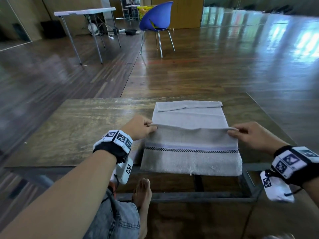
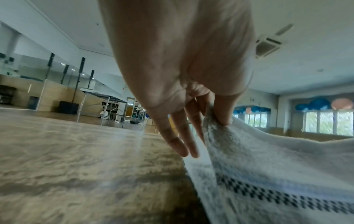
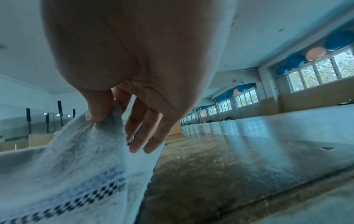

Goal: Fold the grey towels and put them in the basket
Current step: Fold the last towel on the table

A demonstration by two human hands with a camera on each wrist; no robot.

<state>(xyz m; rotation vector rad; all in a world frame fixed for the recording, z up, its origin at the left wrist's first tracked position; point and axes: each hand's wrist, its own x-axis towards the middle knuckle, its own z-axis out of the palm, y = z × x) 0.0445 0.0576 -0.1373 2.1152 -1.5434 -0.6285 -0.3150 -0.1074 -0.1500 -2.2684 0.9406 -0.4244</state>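
A grey towel [image 1: 189,140] with a black checked stripe lies on the wooden table [image 1: 74,128], its near edge hanging over the front. The towel's near part is lifted into a raised fold line across its middle. My left hand [image 1: 146,128] pinches the left end of that fold between thumb and forefinger; the wrist view shows the thumb [image 2: 224,112] pressed on the towel [image 2: 268,166], the other fingers straight. My right hand [image 1: 241,132] pinches the right end the same way, thumb [image 3: 99,109] on the cloth [image 3: 76,159]. No basket is near the table.
A blue chair [image 1: 156,19] stands on the wooden floor beyond the table, with a yellow basket [image 1: 143,12] behind it. A white folding table [image 1: 84,12] is at the far left. My knee and bare foot [image 1: 142,192] are under the table's front edge.
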